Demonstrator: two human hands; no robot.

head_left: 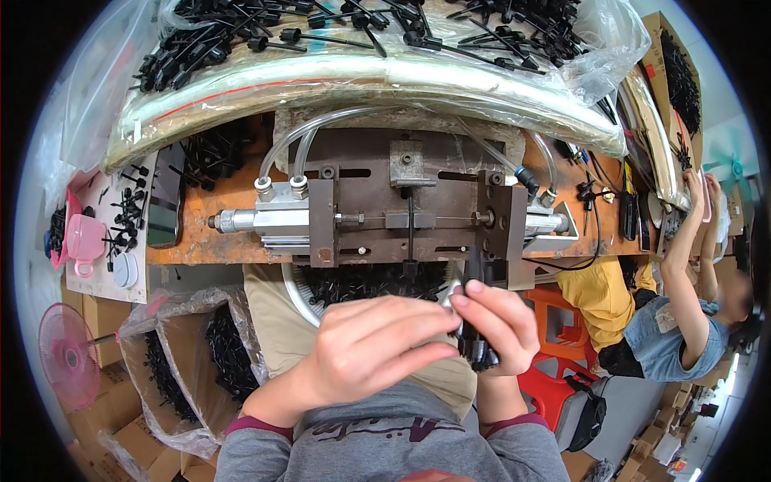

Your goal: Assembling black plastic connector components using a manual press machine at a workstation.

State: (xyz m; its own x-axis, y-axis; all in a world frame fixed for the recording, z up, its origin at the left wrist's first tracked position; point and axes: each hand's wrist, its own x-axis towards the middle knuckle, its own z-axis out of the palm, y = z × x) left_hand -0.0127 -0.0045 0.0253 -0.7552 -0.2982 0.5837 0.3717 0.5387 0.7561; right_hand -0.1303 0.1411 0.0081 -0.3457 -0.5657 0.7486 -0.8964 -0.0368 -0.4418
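My right hand [502, 325] is closed around several black plastic stems with capped ends [475, 349], just in front of the metal fixture. My left hand [381, 341] reaches across to them, its fingertips drawn together against the bunch; what they pinch is hidden. In the middle of the fixture [369, 169], one black stem [411, 221] lies in the central clamp, its thicker end toward me. A metal air cylinder points inward from each side, the left cylinder [277, 223] and the right cylinder [542, 222]. Below the fixture, a round white-rimmed container [299, 297] of black parts rests at my lap, partly covered by my hands.
Piles of black stems [217, 44] lie on a plastic-covered shelf above the fixture. Clear air hoses [301, 128] curve over it. At left are a pink cup [85, 238], a pink fan [68, 353] and a lined carton [185, 345]. A co-worker [671, 321] sits at right near red stools [554, 386].
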